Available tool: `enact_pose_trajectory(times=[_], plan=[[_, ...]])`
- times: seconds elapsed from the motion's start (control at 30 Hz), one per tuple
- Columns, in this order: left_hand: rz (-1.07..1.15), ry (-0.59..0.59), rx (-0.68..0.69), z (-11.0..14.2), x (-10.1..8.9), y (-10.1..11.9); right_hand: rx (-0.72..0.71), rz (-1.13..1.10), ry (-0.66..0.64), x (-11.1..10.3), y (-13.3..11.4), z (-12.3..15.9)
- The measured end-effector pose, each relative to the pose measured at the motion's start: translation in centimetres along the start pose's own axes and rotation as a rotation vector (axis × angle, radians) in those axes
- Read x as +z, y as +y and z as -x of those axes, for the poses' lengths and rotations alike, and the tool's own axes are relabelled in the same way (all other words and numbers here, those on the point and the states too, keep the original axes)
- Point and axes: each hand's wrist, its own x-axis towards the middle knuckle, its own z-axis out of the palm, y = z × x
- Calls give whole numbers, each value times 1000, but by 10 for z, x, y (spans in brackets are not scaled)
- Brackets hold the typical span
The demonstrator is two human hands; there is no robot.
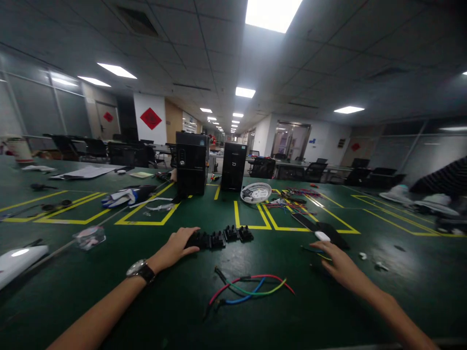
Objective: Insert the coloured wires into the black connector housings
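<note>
My left hand (178,247), with a watch on the wrist, has its thumb and fingers around the left end of a row of small black blocks (218,239); their exact kind is unclear. The fingers partly hide the end block. To the right, my right hand (337,262) hovers low over the table with thumb and fingers apart. Thin dark and yellow wires (324,256) lie at its fingertips. Just beyond them is a small white rounded object (322,236). Between my hands lie several loose red, blue and green wires (251,293) with dark ends.
Two black computer towers (233,167) stand at the back of the green table (175,311). A white round basket (256,193) and tangled wires (297,197) lie right of them. On the left are a small clear bag (90,238) and a white device (22,260). A striped sleeve (443,180) shows far right.
</note>
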Motion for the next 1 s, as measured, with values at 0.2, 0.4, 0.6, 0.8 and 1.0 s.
enact_pose_trajectory(times=[0.2, 0.4, 0.6, 0.8, 1.0], plan=[[-65, -10, 10, -14, 7, 3, 41, -16, -52, -11, 9, 65], [-166, 7, -31, -17, 5, 26, 46, 37, 47, 6, 23, 64], [-225, 8, -42, -21, 12, 38, 11, 93, 62, 19, 30, 31], [-114, 6, 15, -41, 24, 32, 25, 48, -49, 25, 14, 5], [46, -33, 93, -77, 48, 60, 24, 17, 15, 25, 10, 7]])
